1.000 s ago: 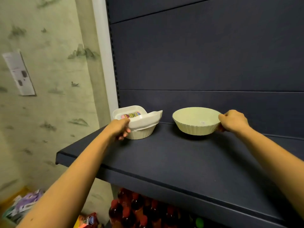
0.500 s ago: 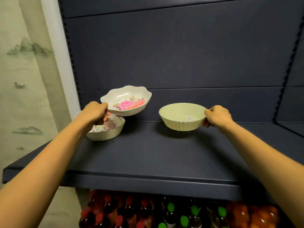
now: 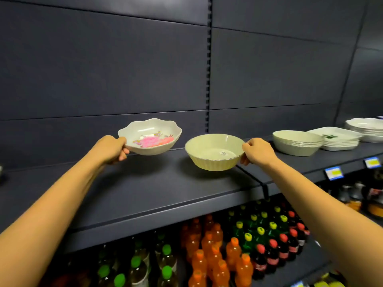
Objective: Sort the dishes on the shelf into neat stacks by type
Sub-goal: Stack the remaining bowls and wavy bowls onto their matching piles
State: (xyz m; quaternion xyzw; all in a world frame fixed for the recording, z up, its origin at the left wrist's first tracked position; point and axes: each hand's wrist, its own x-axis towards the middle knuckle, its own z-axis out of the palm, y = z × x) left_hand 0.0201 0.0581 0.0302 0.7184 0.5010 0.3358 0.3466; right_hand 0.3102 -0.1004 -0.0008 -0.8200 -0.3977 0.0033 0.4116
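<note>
Pale-green ribbed plastic bowl (image 3: 213, 152) hung above the dark shelf (image 3: 145, 193), its right rim pinched by the right hand (image 3: 257, 152). The matching stack of green bowls (image 3: 296, 142) sat on the shelf just to that hand's right. Farther off, the left hand (image 3: 110, 150) gripped a scalloped white floral bowl (image 3: 150, 136).

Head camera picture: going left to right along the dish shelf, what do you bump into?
left hand → flowered bowl → pale green bowl → right hand → stack of pale green bowls → stack of square white plates → stack of white dishes at the far right edge.
</note>
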